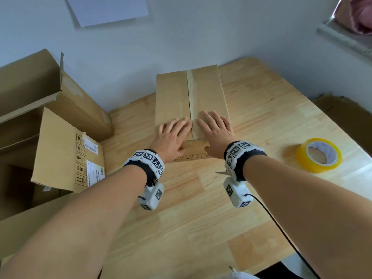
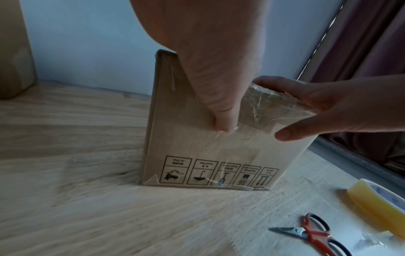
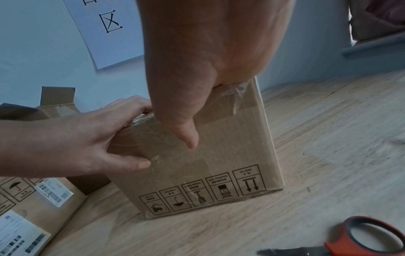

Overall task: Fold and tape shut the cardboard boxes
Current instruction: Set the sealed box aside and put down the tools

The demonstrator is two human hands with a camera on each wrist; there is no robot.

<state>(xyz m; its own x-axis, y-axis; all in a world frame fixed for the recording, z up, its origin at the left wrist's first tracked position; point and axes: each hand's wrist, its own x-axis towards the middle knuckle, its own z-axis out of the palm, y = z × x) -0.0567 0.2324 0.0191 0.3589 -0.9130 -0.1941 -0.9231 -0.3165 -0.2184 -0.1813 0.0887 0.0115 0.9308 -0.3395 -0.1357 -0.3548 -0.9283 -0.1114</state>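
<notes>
Both hands, left (image 1: 172, 135) and right (image 1: 216, 131), press flat on the box (image 1: 171, 97); uneven pressure could wrinkle the tape (image 1: 192, 93).

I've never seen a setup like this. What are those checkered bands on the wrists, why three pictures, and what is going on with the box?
No machine here: a person works with bare hands. The checkered wristbands carry small cameras. One picture comes from a head camera looking down; the other two look along each hand. On the wooden table stands a cardboard box with a tape strip along its top seam. The left hand and right hand lie flat on the box beside the strip, thumbs over the near edge. Nothing is gripped. A tape roll and scissors lie nearby; more boxes stand left.
</notes>
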